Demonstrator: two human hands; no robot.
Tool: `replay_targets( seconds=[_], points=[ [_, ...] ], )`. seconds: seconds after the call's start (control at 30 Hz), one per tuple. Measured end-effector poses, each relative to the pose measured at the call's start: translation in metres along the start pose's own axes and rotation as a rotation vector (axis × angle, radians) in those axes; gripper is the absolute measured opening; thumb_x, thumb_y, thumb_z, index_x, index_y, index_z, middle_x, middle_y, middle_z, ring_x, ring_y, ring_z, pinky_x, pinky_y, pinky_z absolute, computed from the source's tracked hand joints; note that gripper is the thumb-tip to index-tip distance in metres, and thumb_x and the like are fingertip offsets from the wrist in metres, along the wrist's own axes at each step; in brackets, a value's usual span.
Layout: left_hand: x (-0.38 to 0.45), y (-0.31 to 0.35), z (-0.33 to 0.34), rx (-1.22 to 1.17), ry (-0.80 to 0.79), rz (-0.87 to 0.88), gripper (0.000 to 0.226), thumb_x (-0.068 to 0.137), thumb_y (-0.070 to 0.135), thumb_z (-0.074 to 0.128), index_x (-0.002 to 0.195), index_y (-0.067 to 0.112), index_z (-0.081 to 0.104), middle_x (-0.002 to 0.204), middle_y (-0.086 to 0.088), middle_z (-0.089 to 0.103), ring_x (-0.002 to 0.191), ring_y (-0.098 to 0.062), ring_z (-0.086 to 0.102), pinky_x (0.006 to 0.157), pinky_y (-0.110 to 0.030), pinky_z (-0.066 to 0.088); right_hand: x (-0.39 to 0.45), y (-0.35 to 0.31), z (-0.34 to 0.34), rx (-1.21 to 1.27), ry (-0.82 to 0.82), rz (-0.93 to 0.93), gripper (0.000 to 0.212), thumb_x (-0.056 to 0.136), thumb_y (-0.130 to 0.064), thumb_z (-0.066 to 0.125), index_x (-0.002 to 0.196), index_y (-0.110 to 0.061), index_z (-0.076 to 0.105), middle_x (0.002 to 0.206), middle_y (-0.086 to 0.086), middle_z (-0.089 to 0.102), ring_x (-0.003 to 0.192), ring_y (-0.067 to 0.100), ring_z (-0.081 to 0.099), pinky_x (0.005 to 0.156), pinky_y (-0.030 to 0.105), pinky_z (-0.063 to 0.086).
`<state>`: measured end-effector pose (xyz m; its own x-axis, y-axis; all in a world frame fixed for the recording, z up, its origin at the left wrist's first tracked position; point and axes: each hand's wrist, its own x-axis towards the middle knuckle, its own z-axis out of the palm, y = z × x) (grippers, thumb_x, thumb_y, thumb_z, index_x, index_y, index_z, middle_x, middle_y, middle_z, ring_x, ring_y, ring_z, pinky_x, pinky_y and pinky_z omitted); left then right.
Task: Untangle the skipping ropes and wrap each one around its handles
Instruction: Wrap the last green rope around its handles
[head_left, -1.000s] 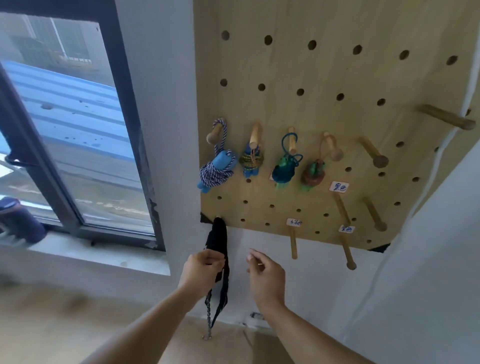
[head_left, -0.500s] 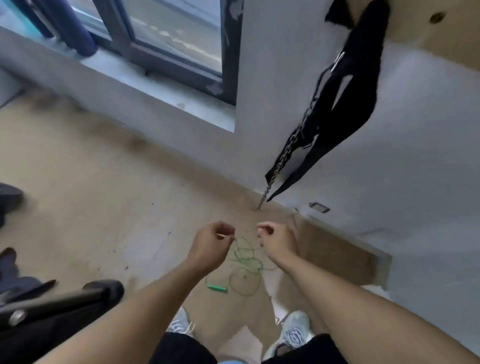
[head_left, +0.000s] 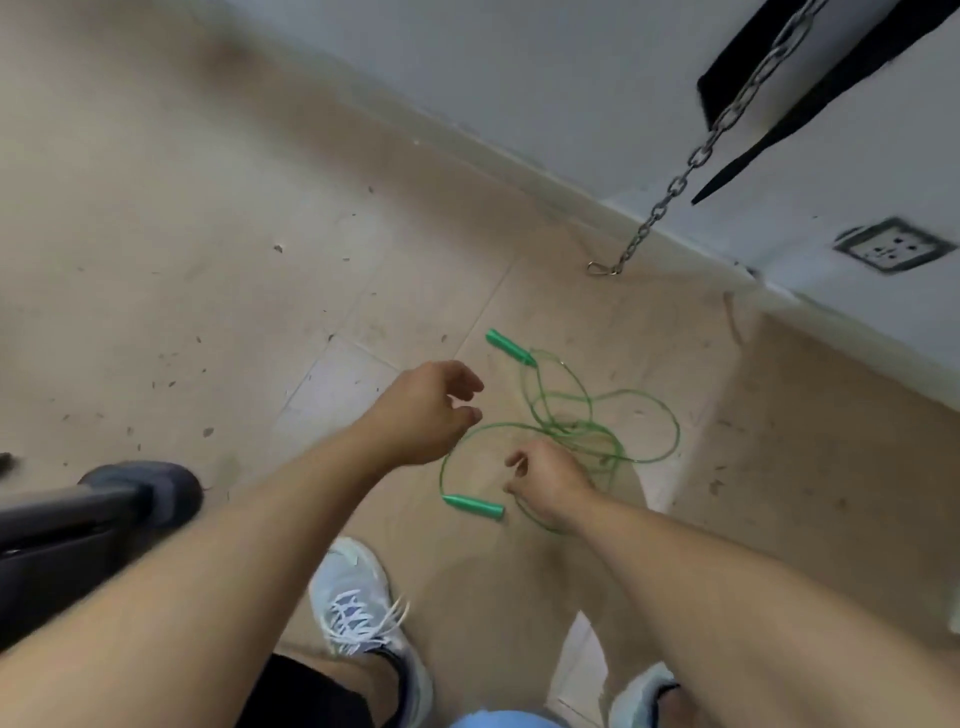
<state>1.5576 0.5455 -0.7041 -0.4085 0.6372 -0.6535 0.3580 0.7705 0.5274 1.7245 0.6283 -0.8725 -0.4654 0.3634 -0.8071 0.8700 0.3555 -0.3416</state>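
Hands (head_left: 426, 410) lowered, thin glossy green rope (head_left: 566, 426) looped

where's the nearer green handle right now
In the head view the nearer green handle lies on the floor just left of the right hand, ahead of the pale sneaker, with the tangled green rope beyond it.
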Motion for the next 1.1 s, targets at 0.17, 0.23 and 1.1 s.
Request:
replay_targets(
  seconds=[0.17, 0.23, 1.1],
  points=[
    [0.028, 0.014, -0.01, 0.219, -0.027, 0.155, 0.039, 0.097, 0.01, 0.051, 0.133, 0.024, 0.058, 0.126, 0.006, 0.066, 0.117, -0.014, 0.059, 0.1, -0.029, 0.046, 0.046, 0.001, 0.062, -0.429, -0.112, -0.131, 0.046, 0.081, -0.051, 0.078, 0.117, -0.025, 0.064, 0.122, 0.002, 0.067, 0.113, 0.026, 0.063, 0.088, 0.032, 0.047],
    [0.028, 0.027, -0.008, 0.233, -0.005, 0.201, 0.036, 0.099, 0.013, 0.049, 0.132, 0.026, 0.057, 0.122, 0.011, 0.067, 0.115, -0.011, 0.057, 0.092, -0.023, 0.043, 0.055, 0.0, 0.08, -0.515, -0.12, -0.157, 0.039, 0.086, -0.043, 0.075, 0.116, -0.021, 0.065, 0.121, 0.007, 0.068, 0.113, 0.029, 0.064, 0.087, 0.032, 0.048],
    [-0.131, 0.05, -0.015, 0.16, 0.1, 0.198, 0.012, 0.099, 0.018, 0.058, 0.1, 0.009, 0.066, 0.099, -0.007, 0.075, 0.086, -0.02, 0.074, 0.075, -0.035, 0.059, -0.194, -0.07, -0.158, 0.489, -0.123, -0.652, 0.025, 0.091, -0.01, 0.072, 0.109, -0.027, 0.075, 0.107, -0.006, 0.077, 0.095, 0.01, 0.07, 0.08, 0.025, 0.054]
  ],
)
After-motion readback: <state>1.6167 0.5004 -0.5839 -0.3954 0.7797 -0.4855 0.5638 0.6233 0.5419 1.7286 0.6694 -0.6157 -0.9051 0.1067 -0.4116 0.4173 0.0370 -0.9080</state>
